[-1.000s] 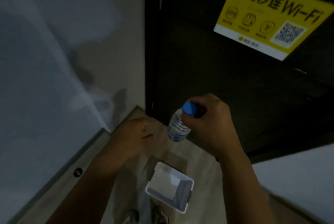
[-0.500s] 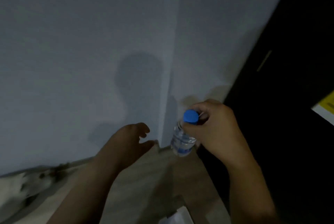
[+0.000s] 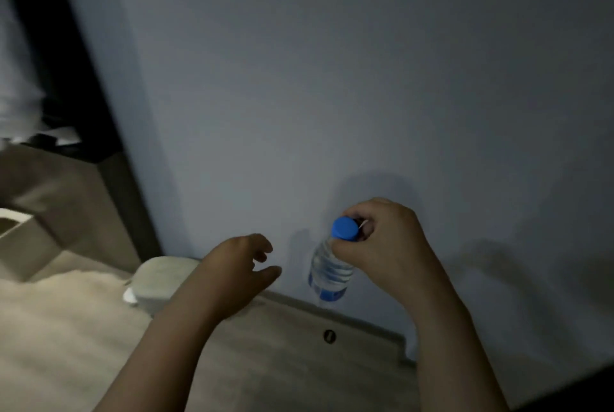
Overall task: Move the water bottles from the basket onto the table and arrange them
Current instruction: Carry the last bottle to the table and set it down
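one water bottle (image 3: 329,275) hangs from the right hand (image 3: 388,245), whose fingers and thumb curl round its neck just under the blue cap (image 3: 345,228). the clear body, with a blue band near the bottom, dangles below the grip, in the air in front of the wall and well above the floor. the left hand (image 3: 239,265) hovers just beside it without touching, fingers loosely bent, thumb out, holding nothing.

this looks like the carry step: the bottle is out and on its way, though neither basket nor table shows here, so i cannot tell how far along the task is. the next move calls for finding the table, bringing the bottle over it upright and setting its base down flat. a neck grip lets the body swing, so the free hand may need to steady it.

beyond the hands, a plain blue-grey wall (image 3: 332,79) fills most of the view, with a skirting (image 3: 365,318) at its foot. below lies a pale wood-look floor (image 3: 282,371) with a small dark round fitting (image 3: 329,336) near the skirting. a pale rounded object (image 3: 159,282) sits by the wall to the left, too blurred to name. a dark upright frame (image 3: 66,62) edges the far left. the room is dim.
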A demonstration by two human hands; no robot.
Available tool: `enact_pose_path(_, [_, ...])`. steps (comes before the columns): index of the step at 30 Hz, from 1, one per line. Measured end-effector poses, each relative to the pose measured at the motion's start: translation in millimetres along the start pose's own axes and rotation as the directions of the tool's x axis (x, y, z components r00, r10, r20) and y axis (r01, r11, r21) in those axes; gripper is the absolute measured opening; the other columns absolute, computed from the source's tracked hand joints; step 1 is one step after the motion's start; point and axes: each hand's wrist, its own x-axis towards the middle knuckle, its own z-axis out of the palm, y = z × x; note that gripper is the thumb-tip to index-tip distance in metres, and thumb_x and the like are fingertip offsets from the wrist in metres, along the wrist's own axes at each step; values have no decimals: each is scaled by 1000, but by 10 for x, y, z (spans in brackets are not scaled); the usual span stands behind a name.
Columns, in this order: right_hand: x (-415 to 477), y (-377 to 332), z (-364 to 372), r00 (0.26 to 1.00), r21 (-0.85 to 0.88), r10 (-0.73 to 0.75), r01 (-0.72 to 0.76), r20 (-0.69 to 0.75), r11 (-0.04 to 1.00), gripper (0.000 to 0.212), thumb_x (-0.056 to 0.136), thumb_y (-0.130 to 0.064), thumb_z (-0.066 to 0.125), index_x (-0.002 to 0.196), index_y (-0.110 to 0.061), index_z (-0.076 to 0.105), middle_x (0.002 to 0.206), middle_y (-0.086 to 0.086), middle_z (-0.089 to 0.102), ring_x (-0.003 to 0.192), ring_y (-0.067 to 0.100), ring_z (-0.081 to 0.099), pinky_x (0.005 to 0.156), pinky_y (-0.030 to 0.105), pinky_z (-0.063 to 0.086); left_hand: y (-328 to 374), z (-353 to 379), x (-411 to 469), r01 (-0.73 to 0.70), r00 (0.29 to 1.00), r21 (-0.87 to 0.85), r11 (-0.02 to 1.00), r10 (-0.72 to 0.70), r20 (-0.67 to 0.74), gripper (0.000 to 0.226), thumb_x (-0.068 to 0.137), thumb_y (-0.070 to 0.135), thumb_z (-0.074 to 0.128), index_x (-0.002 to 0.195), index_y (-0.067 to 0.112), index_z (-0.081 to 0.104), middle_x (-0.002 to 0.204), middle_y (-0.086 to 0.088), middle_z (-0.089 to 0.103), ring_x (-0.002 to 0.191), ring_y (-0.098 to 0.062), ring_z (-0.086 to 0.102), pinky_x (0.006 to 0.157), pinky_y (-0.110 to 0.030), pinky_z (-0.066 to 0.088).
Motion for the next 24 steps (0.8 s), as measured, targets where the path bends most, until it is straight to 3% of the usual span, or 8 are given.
enact_pose_path(4, [228, -529, 557, 992, 61, -100, 96, 76, 994, 14, 64, -19, 74, 75, -26, 69, 76, -12, 60, 66, -1, 56, 56, 18, 47, -601, -451, -223, 120, 987, -22, 993, -122, -100, 34, 84, 39, 66, 115, 27, 59, 107, 10, 65, 90, -6, 61, 78, -22, 49])
enact_pose_path(12, [438, -1415, 1745, 931, 122, -225, 198, 286, 973, 16, 63, -23, 75, 76, -28, 68, 80, -14, 61, 66, -2, 56, 57, 17, 46, -1805, -1020, -853, 360, 911, -96, 928, -372, -180, 34, 84, 37, 67, 115, 25, 60, 108, 8, 65, 92, -8, 62, 85, -28, 52])
enact_pose_path(24, [975, -2270, 3269, 687, 264, -481, 404, 544, 876, 19, 62, -26, 78, 78, -29, 68, 74, -13, 58, 65, -9, 53, 51, 5, 39, -2982, -1405, -1270, 649, 674, -226, 726, -687, -271, 37, 86, 38, 64, 120, 26, 57, 114, 9, 64, 96, -7, 61, 82, -23, 50])
